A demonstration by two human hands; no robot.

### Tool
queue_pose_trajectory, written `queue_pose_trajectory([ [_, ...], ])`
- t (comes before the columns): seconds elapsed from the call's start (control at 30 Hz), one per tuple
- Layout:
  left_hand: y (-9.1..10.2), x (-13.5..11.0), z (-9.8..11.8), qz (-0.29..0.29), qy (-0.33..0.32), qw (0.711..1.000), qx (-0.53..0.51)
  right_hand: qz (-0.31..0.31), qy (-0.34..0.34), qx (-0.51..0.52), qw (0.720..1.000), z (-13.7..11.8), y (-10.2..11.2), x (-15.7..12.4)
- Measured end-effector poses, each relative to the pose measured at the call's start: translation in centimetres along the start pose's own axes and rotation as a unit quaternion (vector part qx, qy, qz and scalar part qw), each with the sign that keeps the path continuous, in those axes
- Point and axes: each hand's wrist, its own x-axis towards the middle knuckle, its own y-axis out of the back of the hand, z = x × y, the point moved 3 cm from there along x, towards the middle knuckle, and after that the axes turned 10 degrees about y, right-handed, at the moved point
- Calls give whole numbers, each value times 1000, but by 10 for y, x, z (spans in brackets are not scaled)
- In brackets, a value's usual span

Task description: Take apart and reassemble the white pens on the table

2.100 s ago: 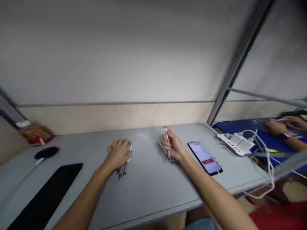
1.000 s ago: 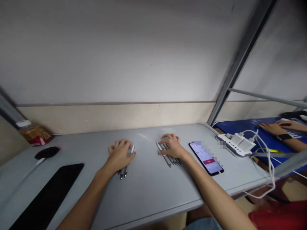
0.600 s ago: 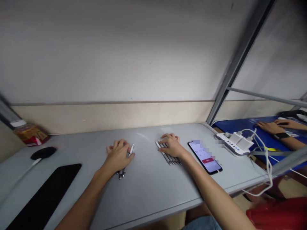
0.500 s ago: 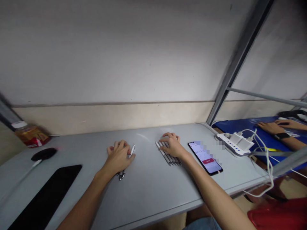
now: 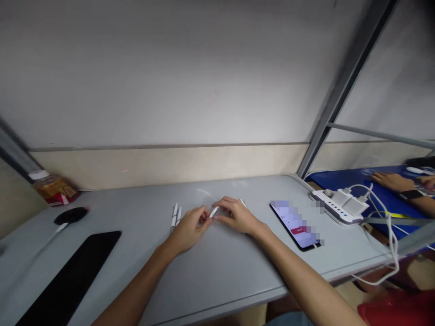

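Between my two hands is a white pen (image 5: 214, 211), tilted, over the middle of the desk. My left hand (image 5: 190, 227) pinches it near its lower end. On the other side, the thumb and fingers of my right hand (image 5: 239, 216) close on it as well. Two white-and-grey pens (image 5: 174, 214) lie side by side just left of my left hand, their lower ends hidden behind it. Part of another pen (image 5: 243, 203) shows past my right hand, which hides whatever else lies beneath.
A lit phone (image 5: 296, 226) lies right of my right arm, near a power strip (image 5: 335, 209) with plugs and white cables. To the left are a black slab (image 5: 73, 274), a black round pad (image 5: 70, 216) and a capped jar (image 5: 54, 189). Another person's hand (image 5: 390, 181) rests on a blue surface.
Both hands have come together at the middle around one pen. My right hand has left the row of pens on the right; two pens now show beside my left hand.
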Motion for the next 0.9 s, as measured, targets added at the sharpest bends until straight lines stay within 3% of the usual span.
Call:
queue_pose_trajectory([
  [0.07, -1, -1, 2, -14, 4, 1000, -21, 3, -21, -12, 1000, 3, -1, 0],
  [0.2, 5, -1, -2, 12, -2, 1000, 20, 31, -115, -3, 993, 17, 2, -4],
  [0.3, 10, 0, -4, 38, -20, 997, 65, 17, -179, 119, 976, 24, -2, -7],
  [0.4, 13, 0, -3, 56, -46, 992, 100, -36, -241, 274, 930, 27, -10, -9],
  [0.47, 13, 0, -1, 59, -59, 989, 118, -30, -262, 334, 905, 25, -10, -9],
  [0.57, 14, 0, 0, 68, -66, 983, 156, -2, -261, 365, 894, 20, -4, -6],
  [0.7, 15, 1, -1, 95, -69, 973, 197, -17, -225, 315, 922, 11, 2, -5],
  [0.8, 14, 1, -6, 100, -54, 979, 168, 0, -155, 193, 969, 3, 7, -2],
  [0.9, 11, 2, -13, 91, -22, 988, 120, 20, -91, 81, 992, -3, 10, 0],
])
